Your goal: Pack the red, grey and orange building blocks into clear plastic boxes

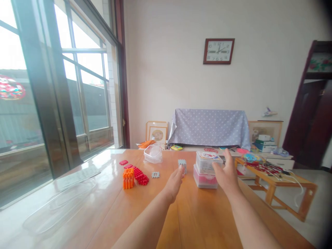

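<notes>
My left hand (pixel 174 183) reaches forward over the table, its fingers drawn together at a small stack of grey interlocking blocks (pixel 182 162). The fingers cover the near lower part of that stack. To the right, my right hand (pixel 227 174) is spread, thumb and fingers apart, beside two stacked clear plastic boxes. The upper box (pixel 203 166) has a picture label on its lid; the lower box (pixel 205 181) shows pink contents. A single grey square block piece (pixel 155 175) lies left of my left hand.
An orange block stack (pixel 128 179) and a row of red pieces (pixel 141 176) are on the left of the wooden table (pixel 145 214). Behind them is a clear tub (pixel 153 154). A clear plastic lid (pixel 57 207) lies near the window. A low wooden bench (pixel 293 181) carries cluttered items.
</notes>
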Action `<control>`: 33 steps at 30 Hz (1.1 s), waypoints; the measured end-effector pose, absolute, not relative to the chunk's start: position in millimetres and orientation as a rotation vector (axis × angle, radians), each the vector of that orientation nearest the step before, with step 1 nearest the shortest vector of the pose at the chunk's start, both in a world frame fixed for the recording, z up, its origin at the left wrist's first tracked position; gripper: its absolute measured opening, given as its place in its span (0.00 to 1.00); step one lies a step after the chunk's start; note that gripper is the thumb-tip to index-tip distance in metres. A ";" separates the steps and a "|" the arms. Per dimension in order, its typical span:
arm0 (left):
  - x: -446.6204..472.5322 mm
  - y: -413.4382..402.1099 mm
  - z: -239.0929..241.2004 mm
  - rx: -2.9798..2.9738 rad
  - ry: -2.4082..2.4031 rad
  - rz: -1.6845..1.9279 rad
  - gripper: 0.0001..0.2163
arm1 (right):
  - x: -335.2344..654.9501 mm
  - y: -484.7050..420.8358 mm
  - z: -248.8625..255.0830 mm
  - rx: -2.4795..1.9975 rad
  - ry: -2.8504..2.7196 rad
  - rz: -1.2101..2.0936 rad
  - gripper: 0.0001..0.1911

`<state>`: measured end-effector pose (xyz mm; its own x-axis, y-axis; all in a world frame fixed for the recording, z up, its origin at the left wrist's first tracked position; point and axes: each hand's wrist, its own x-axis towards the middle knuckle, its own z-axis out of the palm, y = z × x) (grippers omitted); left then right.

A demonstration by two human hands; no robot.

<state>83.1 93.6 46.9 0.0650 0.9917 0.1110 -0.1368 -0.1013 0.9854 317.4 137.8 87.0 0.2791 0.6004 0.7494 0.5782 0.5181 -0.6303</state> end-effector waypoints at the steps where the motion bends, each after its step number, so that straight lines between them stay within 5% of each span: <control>1: 73.0 86.0 45.9 1.234 1.025 1.322 0.34 | 308.3 129.9 87.1 -1.108 -1.355 0.034 0.43; 12: -36.6 9.6 23.3 1.299 1.552 1.589 0.22 | 168.3 58.5 22.8 -1.069 -1.674 0.616 0.31; 24: -134.7 -50.3 7.3 1.227 2.251 1.810 0.20 | 131.8 24.7 -24.7 -1.179 -2.022 0.255 0.25; 33: -160.4 -75.7 7.1 1.059 2.733 1.386 0.25 | 132.1 28.5 -32.8 -1.259 -2.064 0.087 0.22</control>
<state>-160.4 -75.7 7.1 -0.7823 0.5061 0.3632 0.5920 0.4227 0.6862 132.1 28.5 -32.8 -0.2764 0.8006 0.5316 0.7533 0.5240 -0.3974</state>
